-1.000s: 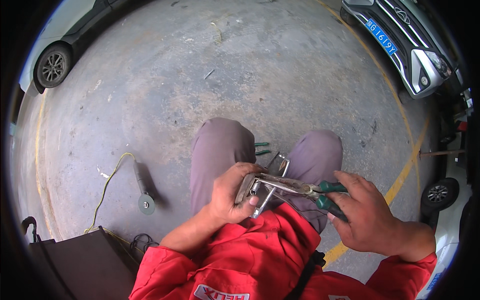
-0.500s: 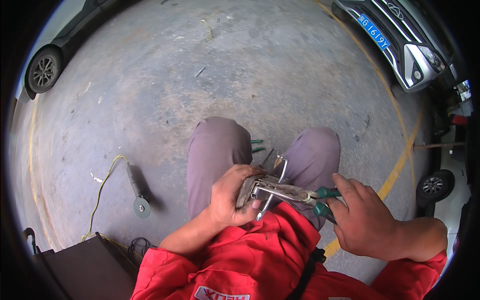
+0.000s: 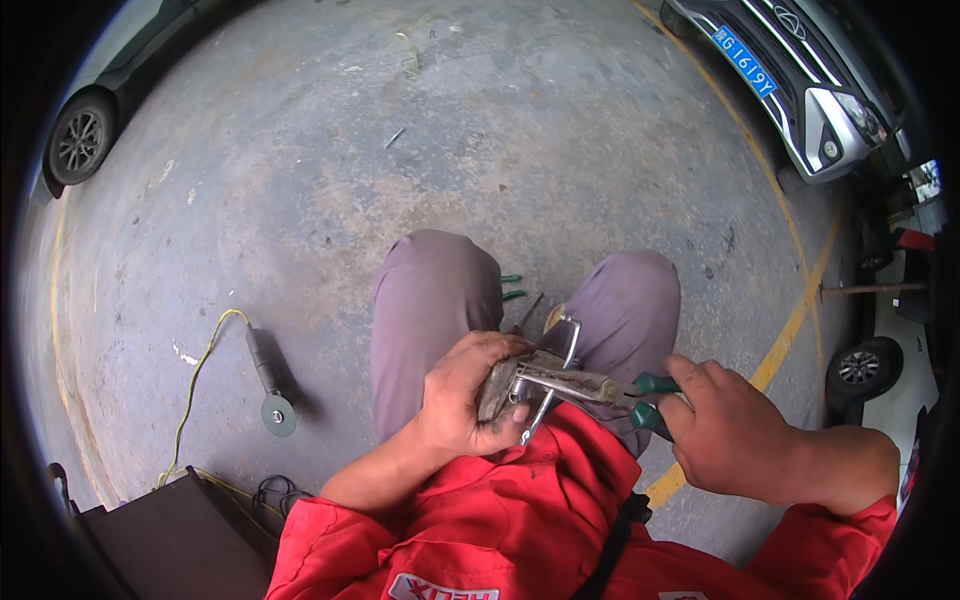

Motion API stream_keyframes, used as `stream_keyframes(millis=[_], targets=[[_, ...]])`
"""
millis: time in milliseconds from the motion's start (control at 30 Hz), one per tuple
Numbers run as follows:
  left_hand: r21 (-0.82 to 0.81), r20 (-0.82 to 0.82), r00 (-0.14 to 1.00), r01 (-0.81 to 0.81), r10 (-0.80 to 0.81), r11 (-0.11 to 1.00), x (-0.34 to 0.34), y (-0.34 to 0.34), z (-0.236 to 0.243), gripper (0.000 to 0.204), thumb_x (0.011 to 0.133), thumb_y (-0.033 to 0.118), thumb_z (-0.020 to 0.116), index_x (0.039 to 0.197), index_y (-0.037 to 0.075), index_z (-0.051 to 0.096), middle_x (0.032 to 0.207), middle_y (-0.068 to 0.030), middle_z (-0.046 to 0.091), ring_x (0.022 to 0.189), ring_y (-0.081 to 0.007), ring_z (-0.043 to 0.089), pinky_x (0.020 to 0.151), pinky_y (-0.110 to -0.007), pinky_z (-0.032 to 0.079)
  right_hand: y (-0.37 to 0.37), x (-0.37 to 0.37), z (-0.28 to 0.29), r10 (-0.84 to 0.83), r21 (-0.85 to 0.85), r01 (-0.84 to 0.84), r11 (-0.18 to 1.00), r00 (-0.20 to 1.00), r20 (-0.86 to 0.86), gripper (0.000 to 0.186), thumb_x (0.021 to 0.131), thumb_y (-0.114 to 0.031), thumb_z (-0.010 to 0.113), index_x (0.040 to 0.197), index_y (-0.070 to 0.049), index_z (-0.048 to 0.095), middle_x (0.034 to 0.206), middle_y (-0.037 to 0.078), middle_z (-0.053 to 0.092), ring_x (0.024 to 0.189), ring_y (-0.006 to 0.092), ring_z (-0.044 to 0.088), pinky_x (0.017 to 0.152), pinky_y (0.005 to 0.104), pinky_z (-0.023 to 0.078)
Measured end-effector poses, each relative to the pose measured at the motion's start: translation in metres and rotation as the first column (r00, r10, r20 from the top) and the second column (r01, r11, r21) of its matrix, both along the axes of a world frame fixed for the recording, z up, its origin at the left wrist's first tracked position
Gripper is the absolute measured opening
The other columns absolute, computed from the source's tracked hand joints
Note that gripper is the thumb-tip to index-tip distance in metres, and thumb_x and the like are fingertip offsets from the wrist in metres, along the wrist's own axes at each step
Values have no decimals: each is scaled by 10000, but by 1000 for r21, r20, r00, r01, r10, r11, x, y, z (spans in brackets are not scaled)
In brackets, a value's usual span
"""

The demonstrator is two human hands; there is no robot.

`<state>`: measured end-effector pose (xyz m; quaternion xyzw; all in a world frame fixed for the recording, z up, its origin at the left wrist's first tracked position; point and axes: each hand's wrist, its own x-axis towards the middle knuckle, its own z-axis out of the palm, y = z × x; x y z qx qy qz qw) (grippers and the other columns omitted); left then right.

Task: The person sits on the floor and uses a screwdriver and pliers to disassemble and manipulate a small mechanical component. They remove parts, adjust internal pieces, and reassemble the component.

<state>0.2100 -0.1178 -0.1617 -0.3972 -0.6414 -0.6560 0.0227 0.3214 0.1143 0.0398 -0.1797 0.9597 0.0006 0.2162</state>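
My left hand (image 3: 462,395) is wrapped round a worn, grey-brown metal clamp-like part (image 3: 565,381) in front of my lap. A small coil spring sits on this part, and a bent silver rod (image 3: 538,418) crosses it. Green-handled pliers (image 3: 655,385) are in my right hand (image 3: 735,430), its fingers closed over the handles. Their metal end meets the right end of the worn part; the exact grip of the jaws is too small to tell. Part of the metal piece is hidden behind my left fingers and thumb.
An angle grinder (image 3: 268,375) with a yellow cord lies on the concrete at left, near a dark box (image 3: 175,535). Another green-handled tool (image 3: 514,294) lies beyond my knees. A small metal rod (image 3: 394,138) is farther off. Parked cars (image 3: 825,110) stand around.
The metal part has tilted slightly in my left hand, and its bent rod has shifted a little to the right. Both hands keep their holds, the pliers staying at the part's right end.
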Motion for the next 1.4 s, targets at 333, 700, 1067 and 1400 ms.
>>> stream_keyframes(millis=[333, 700, 1067, 1400], targets=[[-14, 9, 999, 35, -35, 999, -1, 4, 0, 607, 881, 426, 730, 1118, -124, 636, 1040, -263, 711, 952, -382, 713, 873, -448, 567, 15, 5, 0, -159, -190, 153, 970, 987, -21, 282, 786, -45, 665, 1050, 55, 653, 1209, 278, 606, 1029, 416, 627, 882, 485, 531], [23, 293, 944, 155, -155, 988, 0, 3, -2, 611, 956, 409, 631, 1221, -139, 566, 1153, -297, 683, 1064, -339, 684, 959, -427, 523, 33, 10, -16, 9, -13, -17, 1000, 892, -451, 238, 844, -109, 627, 1008, 51, 691, 1230, 238, 624, 1057, 351, 610, 844, 427, 485], [-15, 353, 930, 114, -102, 993, 4, 11, 3, 552, 954, 374, 630, 1224, -107, 604, 1075, -189, 736, 982, -238, 699, 918, -356, 540, 41, 9, -24, -43, -108, -4, 994, 902, -429, 226, 846, -116, 619, 999, 27, 702, 1215, 196, 626, 1043, 303, 610, 829, 409, 483], [-19, 379, 919, 130, -113, 991, 5, 9, 2, 558, 965, 372, 631, 1244, -110, 594, 1058, -175, 737, 958, -218, 699, 897, -347, 545, 31, 20, -31, 133, 133, -68, 989, 800, -586, 218, 780, -81, 701, 940, 67, 696, 1273, 281, 629, 1026, 389, 604, 740, 447, 482]])
